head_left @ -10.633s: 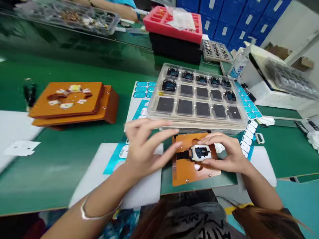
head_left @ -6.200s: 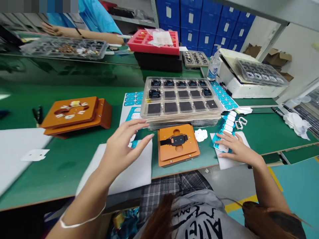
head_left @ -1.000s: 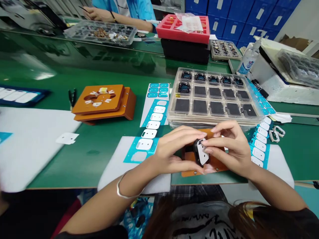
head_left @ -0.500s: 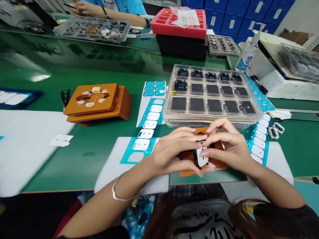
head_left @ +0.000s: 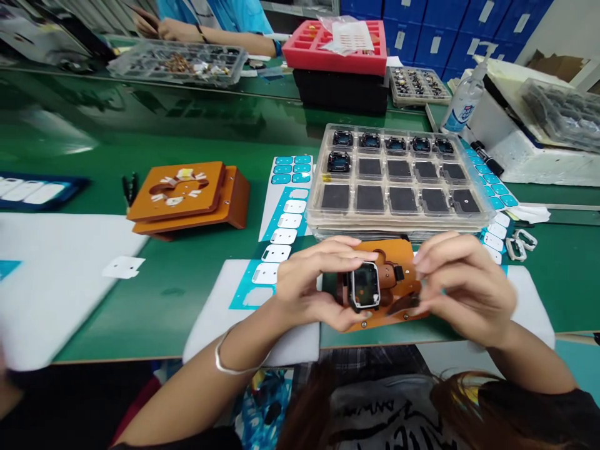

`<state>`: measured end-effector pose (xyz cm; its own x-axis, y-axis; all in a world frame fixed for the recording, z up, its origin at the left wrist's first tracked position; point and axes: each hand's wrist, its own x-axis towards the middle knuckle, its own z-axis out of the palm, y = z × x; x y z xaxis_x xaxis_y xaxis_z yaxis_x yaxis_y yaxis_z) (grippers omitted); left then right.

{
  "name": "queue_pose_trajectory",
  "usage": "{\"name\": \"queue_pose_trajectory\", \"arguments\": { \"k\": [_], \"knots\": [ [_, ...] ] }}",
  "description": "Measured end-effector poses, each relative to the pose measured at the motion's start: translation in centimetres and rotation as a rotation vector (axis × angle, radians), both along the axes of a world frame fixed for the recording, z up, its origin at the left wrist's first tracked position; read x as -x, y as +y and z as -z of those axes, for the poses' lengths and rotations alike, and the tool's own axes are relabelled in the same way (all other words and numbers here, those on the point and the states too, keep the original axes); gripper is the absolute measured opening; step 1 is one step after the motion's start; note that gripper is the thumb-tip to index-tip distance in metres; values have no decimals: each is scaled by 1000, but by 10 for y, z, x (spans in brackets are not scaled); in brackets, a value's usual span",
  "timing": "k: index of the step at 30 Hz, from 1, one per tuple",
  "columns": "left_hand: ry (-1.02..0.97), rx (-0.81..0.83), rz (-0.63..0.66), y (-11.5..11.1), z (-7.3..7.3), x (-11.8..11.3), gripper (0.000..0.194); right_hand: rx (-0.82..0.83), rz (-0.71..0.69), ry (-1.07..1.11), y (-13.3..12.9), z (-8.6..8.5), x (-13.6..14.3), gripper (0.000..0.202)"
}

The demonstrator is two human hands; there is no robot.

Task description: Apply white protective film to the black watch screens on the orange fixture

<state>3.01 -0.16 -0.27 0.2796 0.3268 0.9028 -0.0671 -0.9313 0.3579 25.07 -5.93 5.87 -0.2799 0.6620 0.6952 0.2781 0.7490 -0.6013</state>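
Observation:
My left hand [head_left: 319, 281] holds a small dark watch-like case [head_left: 365, 286] with a light rim by its edges. Beneath it lies an orange fixture [head_left: 397, 250] with brown inserts and a small black clip. My right hand [head_left: 469, 284] is to the right of the case, apart from it, its thumb and fingers pinched together; whatever is between them is blurred. Behind the hands stands a clear compartment tray [head_left: 323, 215] with dark frames in its upper slots. Left of the hands, a blue strip [head_left: 238, 294] carries white plates.
A second orange fixture [head_left: 187, 194] stands at the left, near a white mat [head_left: 56, 275] with a loose white plate [head_left: 124, 267]. At the back are a red tray [head_left: 300, 53] on a black box, a sanitizer bottle [head_left: 464, 106] and a person's arm [head_left: 234, 40].
My right hand has moved right, away from the case. The white plate seen on the case is no longer visible there, and the case now shows its dark, rimmed side.

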Motion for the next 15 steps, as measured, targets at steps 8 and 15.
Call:
{"name": "queue_pose_trajectory", "arguments": {
  "k": [8,15],
  "knots": [
    [2,44,51,5,-2,3,54,575,228,-671,25,-13,-63,15],
    [26,196,121,2,5,5,71,627,508,-1243,30,22,-19,24]
  ]
}}
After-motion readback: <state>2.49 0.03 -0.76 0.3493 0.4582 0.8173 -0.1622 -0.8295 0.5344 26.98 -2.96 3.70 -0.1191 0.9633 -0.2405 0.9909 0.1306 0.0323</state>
